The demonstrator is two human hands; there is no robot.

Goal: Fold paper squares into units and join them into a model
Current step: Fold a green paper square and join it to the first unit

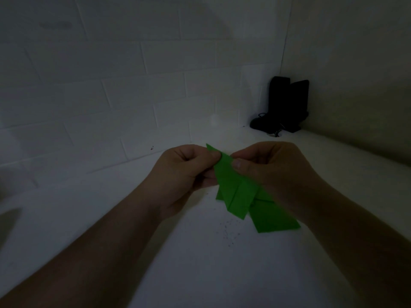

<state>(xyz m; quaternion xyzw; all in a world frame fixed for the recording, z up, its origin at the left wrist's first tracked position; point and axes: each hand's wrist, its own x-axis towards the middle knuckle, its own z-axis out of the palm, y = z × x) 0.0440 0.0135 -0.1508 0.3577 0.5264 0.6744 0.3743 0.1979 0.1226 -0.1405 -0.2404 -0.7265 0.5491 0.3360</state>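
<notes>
Forearms, ours, reach in from the lower edge over a white counter [200, 263]. Left hand [178, 174]: thumb and fingers pinch the upper tip of a green folded paper unit [231, 187], held above the counter. Right hand [266, 172]: thumb and curled fingers pinch the same unit's right edge. More green folded paper [273, 218] lies beneath and behind; whether joined or separate, we cannot tell. Progress, as we judge it: some units are folded, joining is barely begun, and no finished model is seen. Containers: none visible. A dark object [287, 103] stands in the far corner, unidentifiable.
</notes>
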